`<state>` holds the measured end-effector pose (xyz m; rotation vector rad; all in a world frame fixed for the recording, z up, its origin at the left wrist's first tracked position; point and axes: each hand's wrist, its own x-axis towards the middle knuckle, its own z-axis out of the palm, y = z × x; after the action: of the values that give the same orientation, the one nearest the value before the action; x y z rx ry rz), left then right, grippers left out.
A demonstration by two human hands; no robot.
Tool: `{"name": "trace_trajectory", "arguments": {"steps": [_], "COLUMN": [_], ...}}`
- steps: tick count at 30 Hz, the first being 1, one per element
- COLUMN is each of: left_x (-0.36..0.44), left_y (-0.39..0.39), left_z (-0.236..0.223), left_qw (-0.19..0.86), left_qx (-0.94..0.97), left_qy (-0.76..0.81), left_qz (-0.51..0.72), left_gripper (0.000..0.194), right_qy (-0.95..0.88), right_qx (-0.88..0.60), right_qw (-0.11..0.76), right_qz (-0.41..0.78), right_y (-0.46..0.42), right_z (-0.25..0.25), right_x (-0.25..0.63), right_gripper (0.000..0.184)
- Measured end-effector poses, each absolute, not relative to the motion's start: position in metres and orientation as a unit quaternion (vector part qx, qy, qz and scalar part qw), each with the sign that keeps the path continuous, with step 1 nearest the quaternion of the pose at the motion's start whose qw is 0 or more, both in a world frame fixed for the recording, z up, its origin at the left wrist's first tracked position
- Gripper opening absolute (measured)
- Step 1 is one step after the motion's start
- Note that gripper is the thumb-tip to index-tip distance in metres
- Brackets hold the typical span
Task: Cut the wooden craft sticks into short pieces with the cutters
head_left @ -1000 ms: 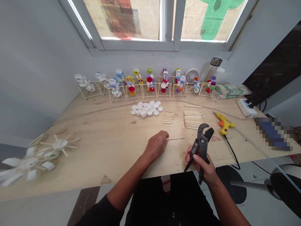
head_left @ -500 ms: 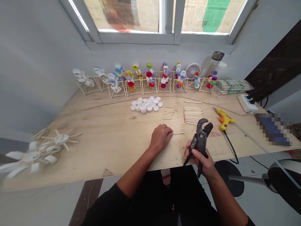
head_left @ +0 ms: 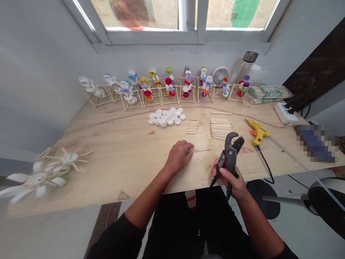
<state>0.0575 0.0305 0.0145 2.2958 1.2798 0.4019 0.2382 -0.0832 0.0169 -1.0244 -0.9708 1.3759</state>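
My right hand (head_left: 234, 180) is wrapped round the handles of a black hand cutter (head_left: 230, 153). The cutter's hooked jaw and blade stand apart, pointing up, with nothing between them. Low over the table, my left hand (head_left: 178, 157) has curled fingers closed at the ends of thin wooden sticks (head_left: 202, 149). One longer stick lies out to the right from the fingertips, and a shorter end shows beside it. Behind the hands lie a small pile of short sticks (head_left: 192, 126) and a larger pile of longer sticks (head_left: 221, 128).
White bottle caps (head_left: 167, 117) are heaped behind the hands. A yellow glue gun (head_left: 258, 132) with a cord lies at right, near a power strip (head_left: 285, 113). Cap wheels on stick frames (head_left: 169, 88) line the wall. White-bladed wheels (head_left: 69, 158) lie at left.
My left hand has drawn slightly left, and more of the sticks shows beyond its fingertips. My right hand still holds the cutter, its jaws apart. The view has shifted slightly.
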Motion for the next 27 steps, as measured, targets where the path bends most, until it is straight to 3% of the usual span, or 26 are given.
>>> {"name": "trace_trajectory", "arguments": {"steps": [8,20,27], "left_x": [0.074,0.089,0.092], "left_y": [0.032,0.049,0.045], "left_z": [0.026,0.049,0.049], "left_qw": [0.179,0.192,0.205], "left_qx": [0.860,0.889,0.895], "left_qy": [0.475,0.411,0.393], "left_qz": [0.052,-0.061,-0.048], "left_gripper": [0.010,0.013,0.016], "right_qy": [-0.415,-0.415,-0.419], "right_qx": [-0.428,-0.434,-0.419], "right_qw": [0.552,0.551,0.554], "right_qz": [0.583,0.580,0.586], "right_y": [-0.083,-0.084,-0.084], "right_z": [0.018,0.015,0.014], "right_x": [0.239,0.239,0.239], "right_gripper": [0.024,0.026,0.023]}}
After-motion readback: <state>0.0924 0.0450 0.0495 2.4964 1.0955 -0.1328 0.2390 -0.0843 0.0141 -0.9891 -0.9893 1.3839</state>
